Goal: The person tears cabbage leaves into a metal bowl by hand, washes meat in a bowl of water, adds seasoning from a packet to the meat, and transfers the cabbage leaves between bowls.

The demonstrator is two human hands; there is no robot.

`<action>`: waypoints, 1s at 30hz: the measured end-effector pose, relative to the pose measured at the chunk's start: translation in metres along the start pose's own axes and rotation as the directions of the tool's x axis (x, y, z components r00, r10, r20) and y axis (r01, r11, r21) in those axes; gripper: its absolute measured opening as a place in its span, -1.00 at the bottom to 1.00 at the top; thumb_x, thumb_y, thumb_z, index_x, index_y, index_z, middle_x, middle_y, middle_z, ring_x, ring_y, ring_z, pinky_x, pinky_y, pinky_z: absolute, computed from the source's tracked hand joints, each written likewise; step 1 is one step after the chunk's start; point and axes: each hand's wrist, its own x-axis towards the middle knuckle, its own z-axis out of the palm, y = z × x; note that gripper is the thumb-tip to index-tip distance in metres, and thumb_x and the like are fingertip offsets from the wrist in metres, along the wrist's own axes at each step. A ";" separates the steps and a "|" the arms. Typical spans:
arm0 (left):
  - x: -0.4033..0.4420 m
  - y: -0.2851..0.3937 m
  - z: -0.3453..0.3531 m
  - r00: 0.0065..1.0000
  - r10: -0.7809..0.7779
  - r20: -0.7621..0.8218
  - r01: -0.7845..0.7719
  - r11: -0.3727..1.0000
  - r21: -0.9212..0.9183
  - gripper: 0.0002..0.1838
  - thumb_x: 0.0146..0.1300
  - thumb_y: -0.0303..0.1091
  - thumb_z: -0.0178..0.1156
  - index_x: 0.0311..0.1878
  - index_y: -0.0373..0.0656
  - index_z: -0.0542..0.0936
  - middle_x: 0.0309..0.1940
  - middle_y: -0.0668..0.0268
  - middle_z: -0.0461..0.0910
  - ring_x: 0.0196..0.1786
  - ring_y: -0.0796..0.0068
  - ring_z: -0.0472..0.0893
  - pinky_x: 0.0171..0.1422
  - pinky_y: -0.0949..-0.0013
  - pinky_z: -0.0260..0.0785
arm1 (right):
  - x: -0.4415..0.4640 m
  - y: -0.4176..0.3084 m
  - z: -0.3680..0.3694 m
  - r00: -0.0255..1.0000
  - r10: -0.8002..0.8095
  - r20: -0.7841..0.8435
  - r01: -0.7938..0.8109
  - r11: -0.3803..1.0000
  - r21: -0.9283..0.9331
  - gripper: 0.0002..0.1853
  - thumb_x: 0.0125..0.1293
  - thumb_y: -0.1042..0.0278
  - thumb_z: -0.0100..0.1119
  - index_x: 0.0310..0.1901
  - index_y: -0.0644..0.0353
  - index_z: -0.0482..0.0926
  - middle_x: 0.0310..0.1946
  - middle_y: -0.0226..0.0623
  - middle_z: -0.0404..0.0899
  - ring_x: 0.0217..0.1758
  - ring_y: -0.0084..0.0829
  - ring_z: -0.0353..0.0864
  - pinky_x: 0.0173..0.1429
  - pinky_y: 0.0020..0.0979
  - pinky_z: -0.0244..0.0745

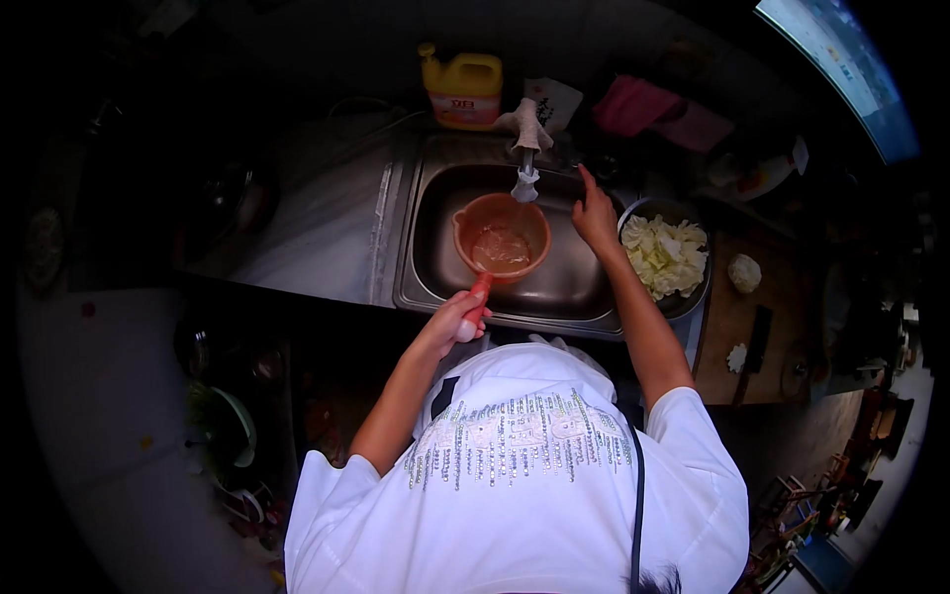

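Note:
My left hand is closed around the handle of an orange plastic water dipper. The dipper's bowl is over the metal sink, beneath the faucet, with water in it. White cloth or plastic is wrapped about the faucet and its spout. My right hand reaches across the sink's right side with fingers stretched out, its fingertips near the faucet's base. Whether they touch a tap lever there is too dark to tell. Right of the sink stands a bowl of torn cabbage leaves.
Behind the sink stands a yellow detergent jug, with a pink cloth further right. A wooden board on the right bears a cabbage piece and a dark knife. A pale counter extends left.

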 end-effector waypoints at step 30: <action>-0.008 0.002 0.008 1.000 -0.005 0.011 0.005 1.000 0.000 -0.68 0.22 -0.15 0.09 -0.10 -0.15 0.34 -0.39 0.29 0.48 -0.52 0.61 0.46 -0.47 0.57 0.41 | -0.005 -0.004 0.004 0.999 -0.002 0.046 0.004 0.999 -0.038 -0.14 -0.03 0.49 0.04 0.34 -0.07 -0.10 -0.35 0.03 0.51 -0.31 0.05 0.52 -0.25 0.00 0.43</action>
